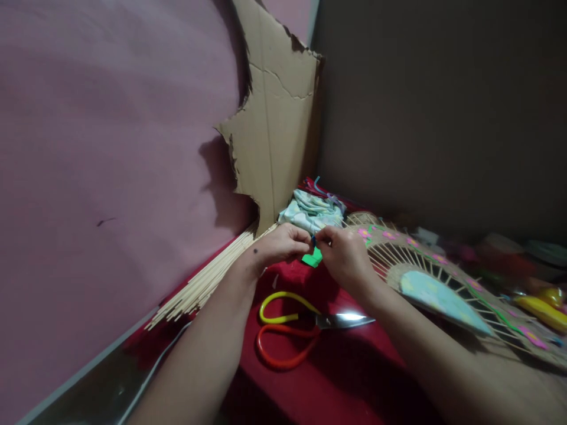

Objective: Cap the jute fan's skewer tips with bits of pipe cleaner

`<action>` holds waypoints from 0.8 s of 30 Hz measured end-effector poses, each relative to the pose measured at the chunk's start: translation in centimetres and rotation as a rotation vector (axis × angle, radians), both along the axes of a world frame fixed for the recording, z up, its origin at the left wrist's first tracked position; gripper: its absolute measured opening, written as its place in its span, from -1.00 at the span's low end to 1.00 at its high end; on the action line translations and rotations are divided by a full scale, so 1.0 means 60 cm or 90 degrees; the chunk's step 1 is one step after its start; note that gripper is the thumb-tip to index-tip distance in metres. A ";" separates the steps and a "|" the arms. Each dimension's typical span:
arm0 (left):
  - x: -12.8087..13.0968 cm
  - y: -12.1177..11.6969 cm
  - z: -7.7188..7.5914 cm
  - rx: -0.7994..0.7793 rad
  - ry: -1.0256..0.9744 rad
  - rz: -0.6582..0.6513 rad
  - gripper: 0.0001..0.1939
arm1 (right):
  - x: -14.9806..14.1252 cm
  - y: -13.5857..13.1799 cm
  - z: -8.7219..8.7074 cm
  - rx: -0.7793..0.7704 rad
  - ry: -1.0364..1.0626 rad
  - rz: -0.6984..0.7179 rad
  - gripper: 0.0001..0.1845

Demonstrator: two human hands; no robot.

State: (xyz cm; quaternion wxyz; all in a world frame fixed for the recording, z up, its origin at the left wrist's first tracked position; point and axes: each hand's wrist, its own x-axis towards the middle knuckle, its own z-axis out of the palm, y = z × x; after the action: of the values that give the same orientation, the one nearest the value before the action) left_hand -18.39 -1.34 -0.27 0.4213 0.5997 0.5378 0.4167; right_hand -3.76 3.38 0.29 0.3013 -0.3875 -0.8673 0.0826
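My left hand [287, 242] and my right hand [344, 252] meet above the red cloth, fingertips pinched close together. Between them shows a small dark blue piece [313, 241], too small to tell its kind; both hands seem to grip it. Just under the fingers is a bright green piece [312, 258], partly hidden by them. Closer to me lie scissors [318, 321] with one yellow and one red handle loop, blades pointing right, below my right forearm.
A bundle of thin wooden sticks [204, 280] lies along the pink wall at left. Torn cardboard [274, 118] stands in the corner. Behind my hands sits crumpled pale-blue patterned fabric [310, 211]. To the right rests a stick-ribbed fan-shaped piece [392, 273] with pink flowers.
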 end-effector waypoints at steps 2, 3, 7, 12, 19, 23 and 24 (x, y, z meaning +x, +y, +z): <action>-0.002 -0.001 0.000 0.009 0.013 -0.007 -0.93 | 0.000 0.000 0.000 0.001 0.003 0.001 -0.78; -0.002 -0.001 0.000 0.011 0.019 -0.011 -0.93 | 0.000 0.000 0.000 0.001 0.006 0.001 -0.78; -0.004 -0.004 0.000 0.011 0.030 -0.017 -0.93 | 0.001 -0.001 -0.001 0.003 0.029 0.011 -0.78; -0.007 -0.012 0.007 0.014 -0.001 0.002 -0.92 | 0.001 -0.003 -0.001 0.011 0.053 0.016 -0.79; -0.014 -0.016 0.011 0.007 0.033 -0.014 -0.92 | -0.001 -0.004 -0.006 0.017 0.031 0.028 -0.79; -0.014 -0.012 0.009 0.003 0.076 -0.018 -0.92 | -0.002 0.000 -0.008 0.030 0.007 0.021 -0.78; -0.014 -0.012 0.008 0.007 0.078 -0.017 -0.92 | -0.002 0.001 -0.009 0.034 0.005 0.022 -0.78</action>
State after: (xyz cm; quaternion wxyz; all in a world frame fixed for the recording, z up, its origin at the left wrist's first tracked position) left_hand -19.22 -2.05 0.23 0.3896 0.6334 0.5525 0.3765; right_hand -3.88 3.44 -0.25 0.3134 -0.3642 -0.8745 0.0660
